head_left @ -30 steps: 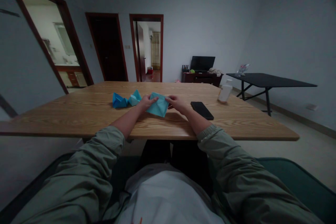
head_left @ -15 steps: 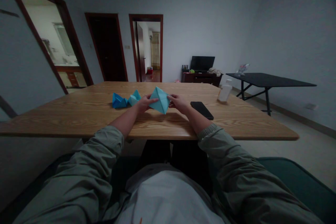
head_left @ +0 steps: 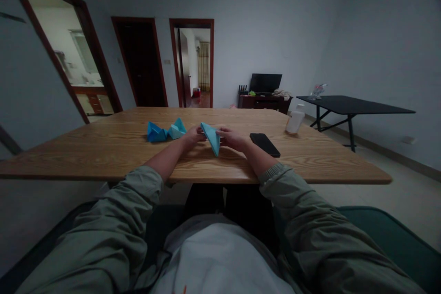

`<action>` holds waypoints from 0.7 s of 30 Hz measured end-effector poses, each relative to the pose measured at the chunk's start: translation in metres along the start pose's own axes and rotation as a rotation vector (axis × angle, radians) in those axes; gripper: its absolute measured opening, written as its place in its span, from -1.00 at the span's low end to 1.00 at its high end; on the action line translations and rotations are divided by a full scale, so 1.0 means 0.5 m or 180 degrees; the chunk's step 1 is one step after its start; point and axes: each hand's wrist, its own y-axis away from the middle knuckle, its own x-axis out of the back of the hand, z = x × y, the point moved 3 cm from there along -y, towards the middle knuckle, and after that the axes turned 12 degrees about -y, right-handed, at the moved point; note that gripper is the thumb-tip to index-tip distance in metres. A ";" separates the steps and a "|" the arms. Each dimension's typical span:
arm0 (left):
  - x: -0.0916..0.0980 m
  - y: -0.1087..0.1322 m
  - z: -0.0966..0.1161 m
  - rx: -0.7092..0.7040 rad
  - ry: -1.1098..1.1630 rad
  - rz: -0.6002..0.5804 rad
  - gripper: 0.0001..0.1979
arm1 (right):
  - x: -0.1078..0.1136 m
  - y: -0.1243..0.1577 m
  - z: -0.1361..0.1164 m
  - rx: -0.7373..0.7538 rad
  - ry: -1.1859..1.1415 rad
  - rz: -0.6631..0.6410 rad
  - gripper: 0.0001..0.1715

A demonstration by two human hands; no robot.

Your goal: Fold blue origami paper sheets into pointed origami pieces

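A light-blue folded paper (head_left: 211,136) is held above the wooden table, turned so that it looks like a narrow triangle pointing down. My right hand (head_left: 233,138) pinches its right side between thumb and fingers. At the left edge, my left hand (head_left: 193,137) has its fingers curled against the paper, their tips partly hidden behind it. Just left of that hand rests a light-blue paper boat (head_left: 177,129), and beside it a darker blue paper boat (head_left: 156,132).
A black phone (head_left: 264,144) lies on the wooden table (head_left: 113,149) right of my right hand. Farther right stands a whitish bottle (head_left: 295,120). Beyond the table are a black folding table (head_left: 354,104) and a monitor (head_left: 265,83) on a cabinet.
The light-blue paper has turned from a broad diamond to a narrow triangle and tips slightly lower. My left thumb has left its front face. Both boats have stayed put.
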 end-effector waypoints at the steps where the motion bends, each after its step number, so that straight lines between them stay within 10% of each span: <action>1: 0.002 0.000 -0.002 0.0054 -0.0097 0.0119 -0.51 | 0.003 -0.003 0.001 0.0023 0.0018 0.0043 -0.85; 13: -0.018 0.021 0.022 0.0280 0.0389 -0.0628 -0.37 | 0.016 -0.012 -0.017 0.0740 0.0895 0.0903 -0.86; 21: -0.014 0.011 0.010 0.0402 -0.0181 -0.0034 -0.55 | 0.016 -0.015 -0.018 0.1260 0.2016 0.1015 -0.69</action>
